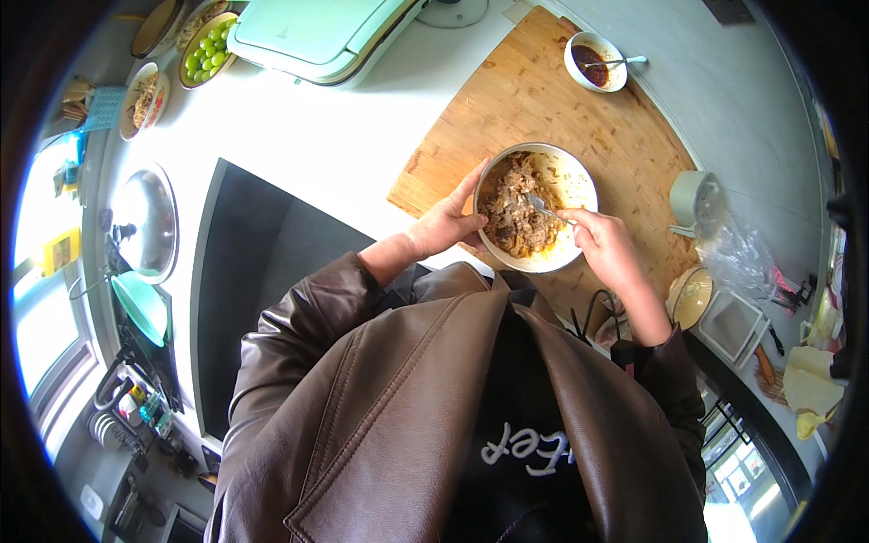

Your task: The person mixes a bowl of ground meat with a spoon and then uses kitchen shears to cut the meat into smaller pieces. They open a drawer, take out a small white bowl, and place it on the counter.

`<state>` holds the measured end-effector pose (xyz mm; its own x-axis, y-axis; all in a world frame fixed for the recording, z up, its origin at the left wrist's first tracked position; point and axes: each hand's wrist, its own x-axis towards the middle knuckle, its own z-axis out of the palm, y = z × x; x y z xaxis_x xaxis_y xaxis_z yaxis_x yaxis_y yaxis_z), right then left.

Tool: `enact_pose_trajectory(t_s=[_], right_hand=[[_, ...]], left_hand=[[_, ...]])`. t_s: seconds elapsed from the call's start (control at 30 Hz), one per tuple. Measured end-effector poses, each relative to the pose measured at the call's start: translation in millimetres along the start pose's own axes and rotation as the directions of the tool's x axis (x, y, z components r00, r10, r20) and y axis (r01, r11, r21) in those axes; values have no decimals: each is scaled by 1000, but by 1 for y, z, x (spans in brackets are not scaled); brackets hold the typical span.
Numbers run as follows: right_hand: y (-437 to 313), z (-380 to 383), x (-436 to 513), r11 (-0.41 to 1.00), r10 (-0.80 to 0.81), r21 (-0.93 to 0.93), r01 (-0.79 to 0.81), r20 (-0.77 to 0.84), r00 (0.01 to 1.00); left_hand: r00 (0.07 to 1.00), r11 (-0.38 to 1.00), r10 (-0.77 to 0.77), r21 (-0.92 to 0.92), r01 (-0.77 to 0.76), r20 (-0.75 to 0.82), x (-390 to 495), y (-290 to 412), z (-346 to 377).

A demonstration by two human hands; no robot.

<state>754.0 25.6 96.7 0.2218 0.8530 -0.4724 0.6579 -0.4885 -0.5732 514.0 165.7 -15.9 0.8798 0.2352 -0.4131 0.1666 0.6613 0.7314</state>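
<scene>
A white mixing bowl (574, 234) rests at the near edge of a wooden board, holding a brown minced mixture (519, 203) with sauce smeared on its wall. My left hand (445, 220) grips the bowl's left side, fingers outside and thumb at the rim. My right hand (604, 244) holds a metal utensil (543, 207) by its handle over the right rim. The utensil's head, partly sunk in the mixture, may be a fork or a spoon. Past the bowl, a small white bowl (614, 75) of dark sauce holds a spoon.
The wooden board (461, 122) lies on a white counter (326, 136). A mint-green appliance (299, 34), a bowl of green grapes (209, 54) and a metal lid (146, 220) stand to the left. At right are a grey-green container (686, 197), a plastic bag (736, 254) and a yellowish bowl (692, 298).
</scene>
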Motion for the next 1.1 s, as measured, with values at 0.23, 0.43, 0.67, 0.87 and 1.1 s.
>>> enact_pose_trajectory(t_s=[0.23,0.43,0.67,0.87,1.1], right_hand=[[-17,21,11,946,-260,-235,223,-140,955],[-48,46,23,749,-307,-621,228,-21,951],[-27,30,30,958,-230,-215,188,-187,955],[-1,17,3,998,-36,-55,27,-165,986],[-13,19,7,951,-180,-287,117,-205,962]], left_hand=[[1000,1000,0,29,1,-17,-1,1,0],[999,999,-44,33,43,29,0,3,-2],[1000,1000,-7,16,7,13,0,4,-1],[1000,999,3,36,-4,16,1,6,-1],[1000,999,-10,43,10,2,2,5,1]])
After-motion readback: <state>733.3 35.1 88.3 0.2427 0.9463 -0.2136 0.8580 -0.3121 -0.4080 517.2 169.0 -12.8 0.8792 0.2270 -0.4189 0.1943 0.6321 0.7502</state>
